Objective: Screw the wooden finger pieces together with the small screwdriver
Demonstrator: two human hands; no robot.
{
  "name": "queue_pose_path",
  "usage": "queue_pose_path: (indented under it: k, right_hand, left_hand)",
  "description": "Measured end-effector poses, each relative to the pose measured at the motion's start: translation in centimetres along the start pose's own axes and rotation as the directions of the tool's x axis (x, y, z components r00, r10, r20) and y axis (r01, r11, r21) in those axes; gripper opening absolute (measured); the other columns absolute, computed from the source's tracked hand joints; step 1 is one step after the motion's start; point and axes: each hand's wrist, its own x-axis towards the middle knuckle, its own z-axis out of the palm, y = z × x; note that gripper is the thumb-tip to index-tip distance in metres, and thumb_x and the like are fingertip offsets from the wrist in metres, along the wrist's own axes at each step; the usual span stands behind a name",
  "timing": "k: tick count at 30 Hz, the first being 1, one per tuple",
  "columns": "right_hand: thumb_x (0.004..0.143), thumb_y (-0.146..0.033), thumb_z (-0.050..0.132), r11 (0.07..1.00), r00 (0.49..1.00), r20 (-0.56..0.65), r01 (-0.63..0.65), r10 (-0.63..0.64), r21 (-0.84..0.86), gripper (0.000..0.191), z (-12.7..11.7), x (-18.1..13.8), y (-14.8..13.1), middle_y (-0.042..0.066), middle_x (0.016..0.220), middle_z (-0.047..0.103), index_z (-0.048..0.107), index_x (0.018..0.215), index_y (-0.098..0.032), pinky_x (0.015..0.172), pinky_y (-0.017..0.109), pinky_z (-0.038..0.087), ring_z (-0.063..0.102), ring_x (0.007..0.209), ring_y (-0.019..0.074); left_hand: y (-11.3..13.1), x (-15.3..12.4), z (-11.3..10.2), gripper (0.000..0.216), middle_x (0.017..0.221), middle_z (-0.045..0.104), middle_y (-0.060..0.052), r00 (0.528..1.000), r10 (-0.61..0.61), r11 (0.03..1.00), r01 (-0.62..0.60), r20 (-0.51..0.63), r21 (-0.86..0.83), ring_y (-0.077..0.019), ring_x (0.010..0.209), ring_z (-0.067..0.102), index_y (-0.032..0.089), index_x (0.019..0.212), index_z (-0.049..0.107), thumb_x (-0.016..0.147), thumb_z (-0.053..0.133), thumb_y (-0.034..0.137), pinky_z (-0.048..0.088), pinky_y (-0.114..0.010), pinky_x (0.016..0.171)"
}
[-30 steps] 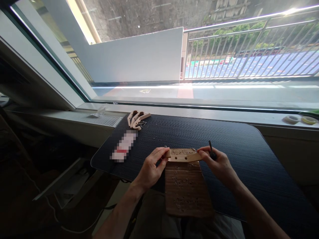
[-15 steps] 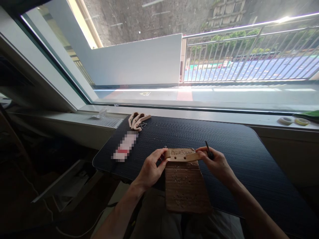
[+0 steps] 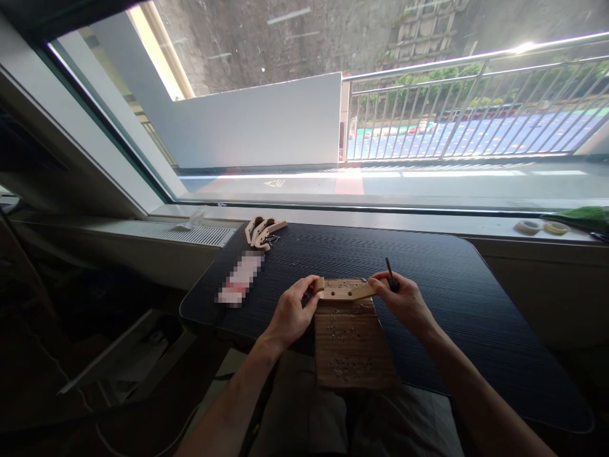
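A: where's the wooden strip (image 3: 341,295) sitting rn, and how's it turned?

B: right between the hands, over the far end of the wooden board (image 3: 354,346). Its long axis goes side to side, with the right part kinked up and away a bit. The board runs toward the person's lap, so the two are roughly crosswise. Can't tell if the strip actually rests on it or hangs just above.

A: which hand's nearer?

B: neither tbh, both are on it. Left hand (image 3: 291,315) has thumb and fingers pinched around the blocky left end. Right hand (image 3: 404,301) pinches the right end and also has a dark tool (image 3: 389,271) tucked in it, shaft poking up and away from the strip. The two holes in the middle are uncovered, between the grips.

A: anything else around?

B: more curved wooden pieces (image 3: 273,229) at the far left corner of the black table (image 3: 457,292), small screws (image 3: 273,239) just beside them, and a pixelated packet (image 3: 240,279) nearer the person.

A: vs a second ago?

B: same pinch on both ends. Strip and right hand are further left and a touch higher in view, but the tape rolls (image 3: 529,227) on the sill slid left too, so I'd guess mostly head turn.
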Motion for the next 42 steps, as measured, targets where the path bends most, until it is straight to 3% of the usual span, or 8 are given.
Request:
queue_pose_path:
  k: [21,28,38,42]
  right_hand:
    - [0.073,-0.047,0.060,0.999,0.996,-0.082,-0.022,0.026,0.047,0.034,0.6,0.4,0.6,-0.002,0.059,0.048,0.063,0.081,-0.014,0.050,0.024,0.034,0.041,0.054,0.0106]
    - [0.073,-0.044,0.060,0.999,0.993,-0.115,-0.011,0.017,0.046,0.030,0.8,-0.3,0.3,0.001,0.066,0.056,0.064,0.081,-0.015,0.055,0.024,0.038,0.049,0.061,0.0132]
    - [0.073,-0.045,0.059,0.999,0.990,-0.141,-0.010,0.018,0.051,0.031,1.0,-0.2,0.3,0.000,0.063,0.054,0.063,0.080,-0.015,0.055,0.024,0.038,0.048,0.060,0.0127]
    - [0.074,-0.045,0.058,1.000,0.996,-0.093,-0.012,0.011,-0.009,0.031,0.4,-0.7,0.0,-0.001,0.058,0.049,0.064,0.079,-0.015,0.050,0.023,0.036,0.041,0.053,0.0106]
  left_hand:
    - [-0.5,0.1,0.8,0.031,0.108,0.064,-0.008,0.999,0.026,1.000,-0.026,-0.044,0.004,-0.0168,0.094,0.062,0.018,0.116,0.054,0.085,0.051,0.020,0.053,-0.029,0.077]
    - [-0.5,-0.2,0.9,0.030,0.108,0.063,-0.007,0.998,0.035,0.999,-0.034,-0.050,0.030,-0.0165,0.094,0.061,0.019,0.116,0.053,0.085,0.050,0.019,0.053,-0.029,0.077]
    - [-0.5,0.0,0.9,0.031,0.107,0.063,-0.007,0.998,0.039,0.999,-0.037,-0.050,0.031,-0.0174,0.094,0.061,0.019,0.116,0.053,0.085,0.050,0.019,0.053,-0.030,0.077]
    - [0.0,-0.3,0.4,0.031,0.106,0.064,-0.007,0.999,0.029,1.000,-0.029,-0.028,0.010,-0.0166,0.092,0.061,0.019,0.114,0.054,0.083,0.053,0.018,0.052,-0.030,0.080]
